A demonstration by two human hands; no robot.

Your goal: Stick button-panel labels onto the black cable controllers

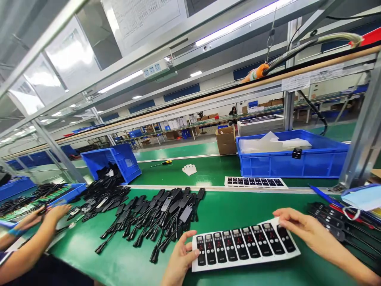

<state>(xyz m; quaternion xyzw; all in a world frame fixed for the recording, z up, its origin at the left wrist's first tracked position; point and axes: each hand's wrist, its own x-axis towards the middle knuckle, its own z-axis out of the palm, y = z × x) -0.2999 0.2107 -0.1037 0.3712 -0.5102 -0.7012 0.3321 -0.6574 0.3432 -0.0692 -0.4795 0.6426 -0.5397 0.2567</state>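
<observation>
A white sheet of several black remote-shaped stickers [245, 243] lies on the green bench in front of me. My left hand [179, 260] rests on its left end, thumb pressed on the first sticker, fingers curled. My right hand [303, 229] pinches the sheet's upper right corner. A spread of black cabled parts [154, 216] lies just left of the sheet, close to my left hand.
A second sticker sheet [255, 182] lies farther back. A blue bin [293, 157] of clear bags stands behind it, a tipped blue bin [114, 159] at left. A co-worker's arms [32, 234] reach in at far left. More black parts [336, 224] sit right.
</observation>
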